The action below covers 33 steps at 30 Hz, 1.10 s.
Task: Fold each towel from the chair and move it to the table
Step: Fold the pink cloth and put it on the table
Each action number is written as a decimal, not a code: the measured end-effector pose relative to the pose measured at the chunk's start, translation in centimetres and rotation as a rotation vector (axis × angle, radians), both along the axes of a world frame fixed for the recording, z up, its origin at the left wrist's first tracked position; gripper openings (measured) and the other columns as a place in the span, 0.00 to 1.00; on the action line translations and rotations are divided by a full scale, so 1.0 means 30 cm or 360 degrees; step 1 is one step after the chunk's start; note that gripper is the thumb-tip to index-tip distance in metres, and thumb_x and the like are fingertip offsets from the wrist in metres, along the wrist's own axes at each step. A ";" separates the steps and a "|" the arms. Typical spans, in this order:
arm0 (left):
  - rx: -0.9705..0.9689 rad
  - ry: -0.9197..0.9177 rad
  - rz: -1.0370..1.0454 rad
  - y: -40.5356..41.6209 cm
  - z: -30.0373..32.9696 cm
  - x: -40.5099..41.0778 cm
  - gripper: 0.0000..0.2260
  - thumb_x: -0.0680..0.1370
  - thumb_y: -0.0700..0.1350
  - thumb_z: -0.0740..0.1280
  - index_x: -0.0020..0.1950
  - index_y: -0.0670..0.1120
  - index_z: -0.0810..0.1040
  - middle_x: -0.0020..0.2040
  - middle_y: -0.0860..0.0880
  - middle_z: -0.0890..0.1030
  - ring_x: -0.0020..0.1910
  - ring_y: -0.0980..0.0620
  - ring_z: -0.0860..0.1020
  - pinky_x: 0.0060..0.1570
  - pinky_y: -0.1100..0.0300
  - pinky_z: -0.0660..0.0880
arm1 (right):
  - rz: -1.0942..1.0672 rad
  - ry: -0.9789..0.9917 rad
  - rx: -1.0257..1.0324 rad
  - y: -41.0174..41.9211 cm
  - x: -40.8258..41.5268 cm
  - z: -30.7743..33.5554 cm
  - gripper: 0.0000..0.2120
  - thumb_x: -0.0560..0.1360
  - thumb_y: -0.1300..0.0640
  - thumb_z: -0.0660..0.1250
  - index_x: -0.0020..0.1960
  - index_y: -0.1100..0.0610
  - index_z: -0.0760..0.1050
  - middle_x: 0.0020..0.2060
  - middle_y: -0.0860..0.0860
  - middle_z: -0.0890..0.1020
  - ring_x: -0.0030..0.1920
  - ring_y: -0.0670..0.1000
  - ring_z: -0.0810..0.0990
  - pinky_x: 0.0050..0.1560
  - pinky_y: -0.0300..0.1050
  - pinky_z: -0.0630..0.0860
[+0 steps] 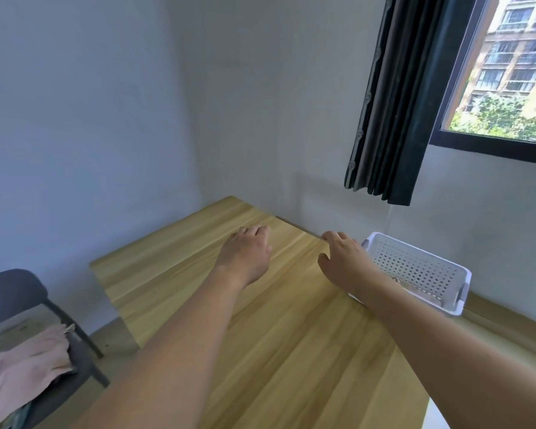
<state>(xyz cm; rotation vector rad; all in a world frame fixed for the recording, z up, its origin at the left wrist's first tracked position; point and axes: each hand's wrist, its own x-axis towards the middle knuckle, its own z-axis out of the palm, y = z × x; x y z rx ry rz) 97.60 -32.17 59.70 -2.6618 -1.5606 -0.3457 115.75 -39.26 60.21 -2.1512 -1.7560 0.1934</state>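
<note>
We've got both hands, left hand and right hand, loose w/ nothing gripped over the worktop, prob cuz the pink towel sits unfolded on the chair left of it.
</note>
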 end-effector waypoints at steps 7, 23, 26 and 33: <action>0.0011 0.0040 -0.0077 0.043 0.009 -0.412 0.19 0.81 0.46 0.54 0.71 0.44 0.64 0.71 0.44 0.68 0.68 0.44 0.67 0.65 0.50 0.66 | -0.0031 0.0071 -0.0004 0.015 -0.455 0.043 0.23 0.78 0.54 0.59 0.72 0.57 0.64 0.69 0.53 0.70 0.67 0.56 0.70 0.63 0.48 0.68; -0.0054 -0.0064 0.0018 0.227 0.035 -1.260 0.19 0.81 0.46 0.52 0.71 0.44 0.65 0.69 0.45 0.70 0.66 0.45 0.68 0.64 0.49 0.67 | 0.0065 0.0109 -0.0039 0.184 -1.235 0.098 0.23 0.78 0.55 0.57 0.72 0.57 0.63 0.69 0.54 0.68 0.67 0.57 0.69 0.62 0.48 0.68; -0.0066 -0.0087 -0.0010 0.296 0.010 -1.461 0.19 0.81 0.46 0.52 0.72 0.43 0.64 0.70 0.45 0.69 0.67 0.45 0.68 0.65 0.49 0.67 | 0.0008 0.0138 0.0016 0.253 -1.463 0.093 0.22 0.78 0.55 0.58 0.72 0.57 0.64 0.69 0.54 0.69 0.67 0.57 0.69 0.64 0.48 0.67; -0.0133 -0.0024 -0.0110 0.443 -0.002 -1.828 0.18 0.80 0.43 0.52 0.71 0.43 0.65 0.68 0.45 0.71 0.65 0.46 0.69 0.63 0.52 0.67 | -0.0016 0.0164 -0.0040 0.373 -1.880 0.104 0.22 0.78 0.56 0.58 0.72 0.57 0.64 0.70 0.53 0.68 0.68 0.56 0.69 0.65 0.49 0.67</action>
